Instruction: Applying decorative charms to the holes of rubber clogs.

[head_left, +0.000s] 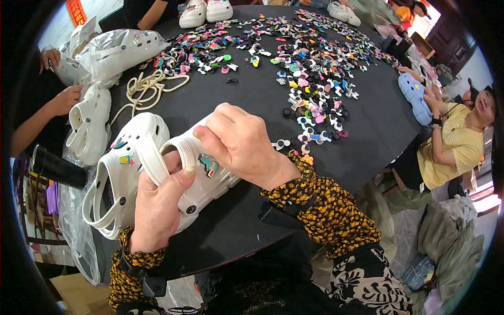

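A white clog (pixel 203 196) lies tilted at the table's near left. My left hand (pixel 159 205) is closed on it, fingers reaching inside the opening and thumb on the upper's edge. Curled over the toe is my right hand (pixel 237 143), closed, its thumb pressed down; whatever its fingertips hold is hidden. Between the hands, a teal and red shoe charm (pixel 208 164) sits on the upper. Left of this clog stands a second white clog (pixel 144 126) carrying colourful charms, one of them a yellow cup-shaped charm (pixel 126 159).
Loose shoe charms (pixel 315 68) cover the far and middle table (pixel 252 97). Cream cord (pixel 144 89), a bagged white clog (pixel 123 50), another white clog (pixel 89 126) and a black tumbler (pixel 59 167) lie leftward. Co-workers sit around; one at right holds a blue clog (pixel 415 98).
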Motion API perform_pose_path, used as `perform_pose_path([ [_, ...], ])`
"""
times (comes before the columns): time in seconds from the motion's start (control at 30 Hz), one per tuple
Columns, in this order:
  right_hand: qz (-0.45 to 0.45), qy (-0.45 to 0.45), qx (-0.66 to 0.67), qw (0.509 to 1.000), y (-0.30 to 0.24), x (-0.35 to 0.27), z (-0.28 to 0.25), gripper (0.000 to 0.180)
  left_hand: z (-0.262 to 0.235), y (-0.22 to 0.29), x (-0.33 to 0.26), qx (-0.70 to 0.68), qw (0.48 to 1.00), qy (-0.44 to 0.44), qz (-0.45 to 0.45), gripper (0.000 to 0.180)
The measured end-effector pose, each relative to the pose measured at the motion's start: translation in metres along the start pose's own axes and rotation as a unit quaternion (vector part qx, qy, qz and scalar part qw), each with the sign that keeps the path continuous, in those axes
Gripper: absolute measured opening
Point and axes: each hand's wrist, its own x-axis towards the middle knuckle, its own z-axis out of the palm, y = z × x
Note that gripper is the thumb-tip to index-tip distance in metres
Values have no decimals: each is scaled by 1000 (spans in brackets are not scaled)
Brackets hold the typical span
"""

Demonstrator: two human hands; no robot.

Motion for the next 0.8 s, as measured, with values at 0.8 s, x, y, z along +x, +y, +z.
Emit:
perform_pose_path([
  [0.8,-24,2,11,1000,-24,-6,-3,14,0,-5,6,-43,999,3,-12,25],
])
